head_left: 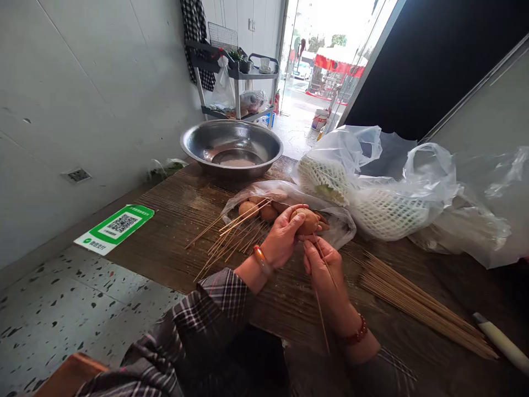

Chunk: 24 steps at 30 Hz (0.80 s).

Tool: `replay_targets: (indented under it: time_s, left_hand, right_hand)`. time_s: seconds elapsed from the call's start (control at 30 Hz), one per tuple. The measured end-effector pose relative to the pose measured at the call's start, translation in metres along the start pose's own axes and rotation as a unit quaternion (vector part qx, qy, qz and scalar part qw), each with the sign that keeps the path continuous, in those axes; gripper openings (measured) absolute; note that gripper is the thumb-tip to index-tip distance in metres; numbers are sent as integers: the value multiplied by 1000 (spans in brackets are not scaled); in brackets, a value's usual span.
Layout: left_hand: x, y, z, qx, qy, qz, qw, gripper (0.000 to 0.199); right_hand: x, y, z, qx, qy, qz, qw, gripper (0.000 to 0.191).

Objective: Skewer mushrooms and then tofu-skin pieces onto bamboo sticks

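Fingers of my left hand (282,241) are wrapped round a brown, egg-like food piece (306,221) above the wooden table (177,193). Just below it, my right hand (326,270) pinches thin wooden skewers (321,314), whose upper ends reach the underside of the piece. Behind my hands, a clear plastic bag (339,229) lies open with several more brown pieces (248,210) in it. Skewers (225,240) stick out of these towards the left front. A bundle of loose skewers (421,303) lies to the right of my right hand.
A large metal basin (231,144) stands at the back of the table. White bags with foam-netted items (384,209) fill the back right. A knife-like tool (502,339) lies at the far right, a green QR card (119,223) on the left edge. Behind stands a cart (237,74).
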<state>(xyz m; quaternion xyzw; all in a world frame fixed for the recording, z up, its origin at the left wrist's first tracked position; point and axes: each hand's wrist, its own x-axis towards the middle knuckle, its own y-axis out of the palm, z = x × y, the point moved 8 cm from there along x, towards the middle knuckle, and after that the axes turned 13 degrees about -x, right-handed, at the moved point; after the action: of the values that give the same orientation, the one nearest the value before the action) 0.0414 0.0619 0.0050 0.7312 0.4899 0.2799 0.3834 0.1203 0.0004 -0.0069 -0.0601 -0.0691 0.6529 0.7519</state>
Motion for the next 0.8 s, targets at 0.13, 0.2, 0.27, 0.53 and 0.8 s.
replay_targets:
  time_s: [0.13, 0.2, 0.27, 0.53, 0.8]
  left_hand:
    - [0, -1, -5, -11, 1, -1, 1000, 54]
    - [1, -1, -6, -10, 0, 3, 1000, 54]
    - [1, -1, -8, -8, 2, 4, 1000, 54]
    - [-1, -2, -11, 3, 8, -1, 1000, 52]
    - [-4, 4, -8, -27, -5, 9, 1000, 53]
  right_hand:
    - [-3, 2, 4, -27, -17, 16, 999, 34]
    - [-5, 2, 6, -35, -24, 26, 999, 36]
    - [-7, 2, 6, -37, -27, 34, 998, 38]
    - [-15, 5, 0, 44, -4, 95, 995, 42]
    - [-22, 4, 2, 79, 7, 116, 990, 40]
